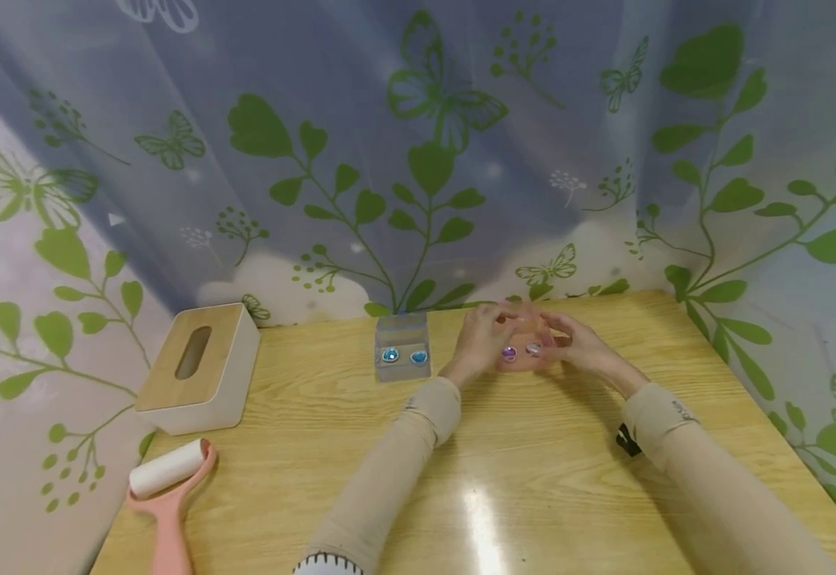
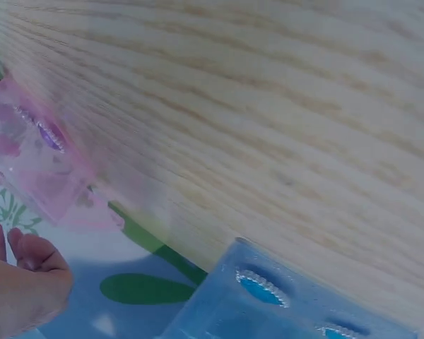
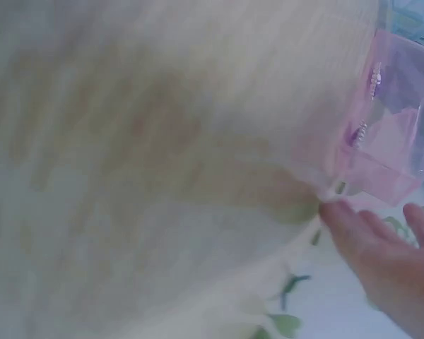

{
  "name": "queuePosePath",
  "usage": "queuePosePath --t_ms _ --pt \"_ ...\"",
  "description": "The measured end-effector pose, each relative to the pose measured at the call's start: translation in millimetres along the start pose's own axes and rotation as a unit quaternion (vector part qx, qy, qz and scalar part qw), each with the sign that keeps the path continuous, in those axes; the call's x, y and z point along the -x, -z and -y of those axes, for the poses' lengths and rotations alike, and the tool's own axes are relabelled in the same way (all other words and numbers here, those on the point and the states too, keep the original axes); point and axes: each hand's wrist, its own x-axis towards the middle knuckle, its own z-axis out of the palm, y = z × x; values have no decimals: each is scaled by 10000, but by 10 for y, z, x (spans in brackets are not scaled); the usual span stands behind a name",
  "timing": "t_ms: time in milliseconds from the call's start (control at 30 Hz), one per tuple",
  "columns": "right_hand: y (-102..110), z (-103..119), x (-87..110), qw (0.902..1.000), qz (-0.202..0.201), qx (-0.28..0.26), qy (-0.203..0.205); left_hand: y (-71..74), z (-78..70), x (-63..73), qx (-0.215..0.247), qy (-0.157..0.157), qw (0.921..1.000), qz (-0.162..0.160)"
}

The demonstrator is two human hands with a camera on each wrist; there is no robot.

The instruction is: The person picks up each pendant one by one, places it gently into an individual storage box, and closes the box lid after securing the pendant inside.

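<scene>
From left to right, the following are counted on the wood-grained table [image 1: 532,495]: one lint roller [image 1: 168,469] with a white roll and a pink handle; one tissue box [image 1: 205,379] with a wooden lid, placed behind the roller; one transparent blue box [image 1: 402,327] fitted with two blue gems [image 1: 390,355]; and one transparent pink box [image 1: 532,327] fitted with one purple gem [image 1: 509,353] and one pale gem [image 1: 534,349]. The pink box is located between the two hands, near the rear of the table. Its left side is flanked by the left hand [image 1: 477,339], whose fingers are loosely bent; nothing is seen gripped in the left wrist view, and whether the box is touched cannot be determined. Its right side is flanked by the right hand [image 1: 586,347], whose fingers are spread in the right wrist view, with nothing seen between them and the box just beside the fingertips. One black item [image 1: 628,441], partly hidden, is seen under the right sleeve [image 1: 712,471]. The left table edge is neighbored by the roller and tissue box; the rear edge is bordered by a patterned curtain [image 1: 360,96], close behind both gem-fitted boxes. Wood surface is visible between the tissue box and the blue box, and in front of the pink box; only a narrow strip is left between the blue box and the left hand.
</scene>
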Motion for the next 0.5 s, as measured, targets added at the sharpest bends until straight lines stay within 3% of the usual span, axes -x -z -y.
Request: queuePosePath --t_ms 267,367,500 --pt "-10 269 -82 9908 -677 1128 318 165 6 -37 525 184 9984 -80" --pt "-19 354 -138 9864 -763 1413 337 248 -27 -50 887 541 9946 -4" --pt "-47 397 -216 9849 -676 1553 358 329 -69 -9 1545 1240 9801 99"
